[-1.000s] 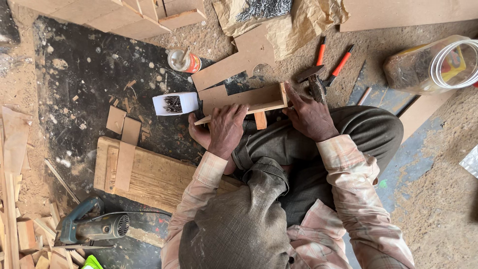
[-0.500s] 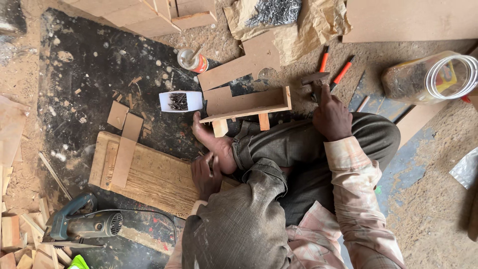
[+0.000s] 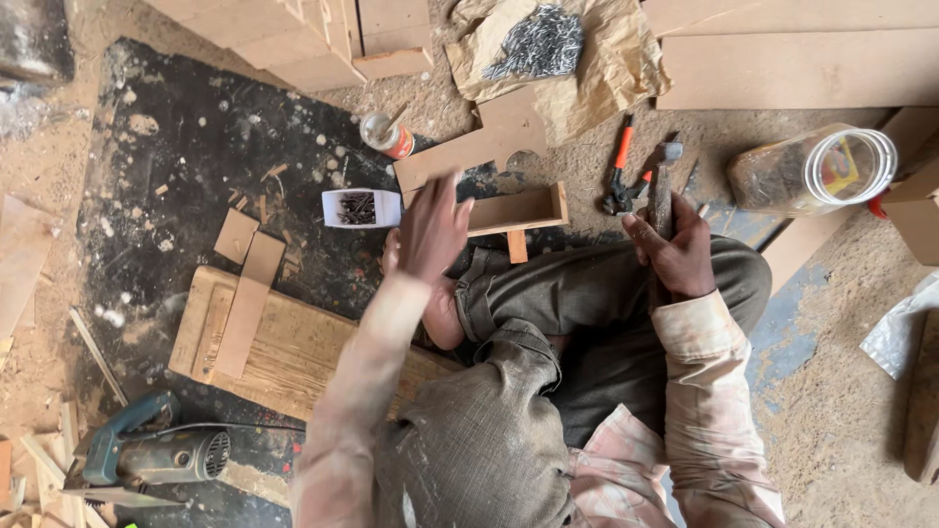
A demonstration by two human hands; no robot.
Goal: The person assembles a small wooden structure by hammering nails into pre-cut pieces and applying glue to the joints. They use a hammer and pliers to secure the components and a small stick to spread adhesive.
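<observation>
On a sawdust-strewn workshop floor, seen from above, a person sits with knees drawn up. The right hand (image 3: pixel 675 252), at three o'clock from the picture's centre, is closed around the handle of a hammer (image 3: pixel 662 191) whose metal head points toward twelve o'clock. The left hand (image 3: pixel 430 227) is raised and blurred, fingers spread wide and holding nothing, hovering above a small open wooden box frame (image 3: pixel 516 208) that lies just past the knees.

At ten o'clock from that hand sits a small white box of nails (image 3: pixel 360 207); a glass jar (image 3: pixel 385 134) stands beyond it. Orange-handled pliers (image 3: pixel 620 176) lie just left of the hammer. A heap of nails on brown paper (image 3: pixel 544 44) is at twelve o'clock, a clear plastic jar (image 3: pixel 814 171) at two o'clock, a power saw (image 3: pixel 147 456) at eight o'clock.

The hammer looks head-heavy and rigid, best held low on the handle. The frame seems light, stiff, thin-walled; gripping a side wall would steady it.
</observation>
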